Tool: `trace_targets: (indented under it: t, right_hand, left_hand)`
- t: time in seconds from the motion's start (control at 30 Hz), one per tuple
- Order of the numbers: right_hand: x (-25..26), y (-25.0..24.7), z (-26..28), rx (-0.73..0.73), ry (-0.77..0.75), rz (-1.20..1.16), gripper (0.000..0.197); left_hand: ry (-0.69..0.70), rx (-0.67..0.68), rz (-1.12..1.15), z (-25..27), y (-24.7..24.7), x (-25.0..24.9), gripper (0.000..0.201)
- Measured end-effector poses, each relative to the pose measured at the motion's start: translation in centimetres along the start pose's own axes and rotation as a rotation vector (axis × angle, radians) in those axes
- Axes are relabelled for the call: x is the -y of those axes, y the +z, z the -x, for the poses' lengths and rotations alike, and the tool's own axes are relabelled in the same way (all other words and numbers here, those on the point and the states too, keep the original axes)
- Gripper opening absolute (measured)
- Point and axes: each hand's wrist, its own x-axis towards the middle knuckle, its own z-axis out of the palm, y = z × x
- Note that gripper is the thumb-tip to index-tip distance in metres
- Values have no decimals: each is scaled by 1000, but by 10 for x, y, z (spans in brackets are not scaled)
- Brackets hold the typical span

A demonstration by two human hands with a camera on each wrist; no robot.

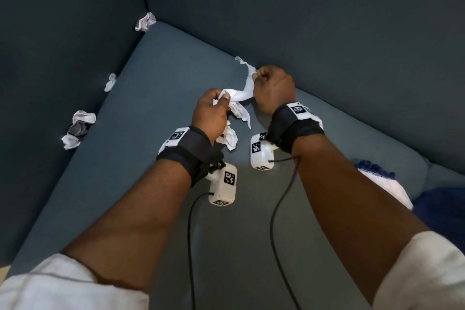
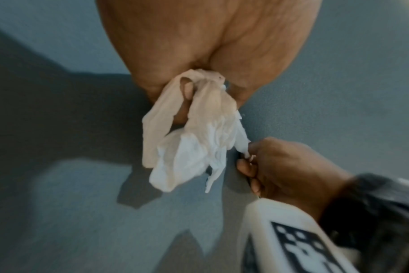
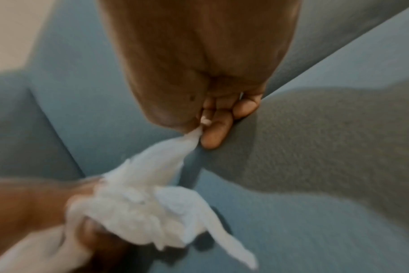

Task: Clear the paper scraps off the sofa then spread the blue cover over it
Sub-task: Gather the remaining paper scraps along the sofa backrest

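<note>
Over the blue-grey sofa seat, my left hand grips a bunch of white paper scraps; the bunch hangs below the fist. My right hand pinches a long white strip that runs into that bunch, the pinch showing between thumb and fingers. Other crumpled scraps lie along the seat's left edge: one in the far corner, a small one, and a larger white and grey wad. The blue cover lies bunched at the right.
The sofa's dark backrest rises behind my hands and its armrest stands at the left. A white fabric with a blue fringe lies by my right forearm. Cables hang from both wrist cameras.
</note>
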Motion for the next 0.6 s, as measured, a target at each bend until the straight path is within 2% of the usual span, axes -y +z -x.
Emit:
trace_targets:
  t: [0.07, 0.13, 0.17, 0.23, 0.27, 0.3, 0.4, 0.43, 0.53, 0.6]
  right_hand:
    - [0, -8, 15, 61, -98, -142, 23]
    - [2, -11, 41, 155, -205, -235, 17]
    - [1, -11, 56, 184, -237, -242, 14]
    - [-5, -7, 80, 208, -282, -246, 12]
    - [-9, -5, 87, 216, -284, -256, 13]
    - [-12, -4, 90, 228, -284, -257, 14]
    - [-14, -8, 87, 284, -288, -288, 16]
    - [-11, -11, 84, 298, -264, -327, 16]
    - [-5, -18, 77, 240, -194, -401, 13]
    - [-3, -21, 74, 192, -155, -406, 11]
  left_hand:
    - [-16, 31, 55, -2, 3, -2, 20]
    - [-51, 52, 172, -1, 10, -10, 24]
    - [-94, 88, 241, 2, 14, -18, 23]
    - [-221, 181, 410, 9, 22, -30, 40]
    - [-245, 201, 455, 11, 26, -32, 47]
    - [-212, 198, 410, 13, 28, -31, 45]
    - [-30, 100, 194, 16, 24, -15, 15]
    - [-14, 46, 183, 15, 20, -10, 14]
    - [-45, -53, 356, 15, 7, -3, 28]
    - [-52, -98, 394, 20, -4, -3, 41]
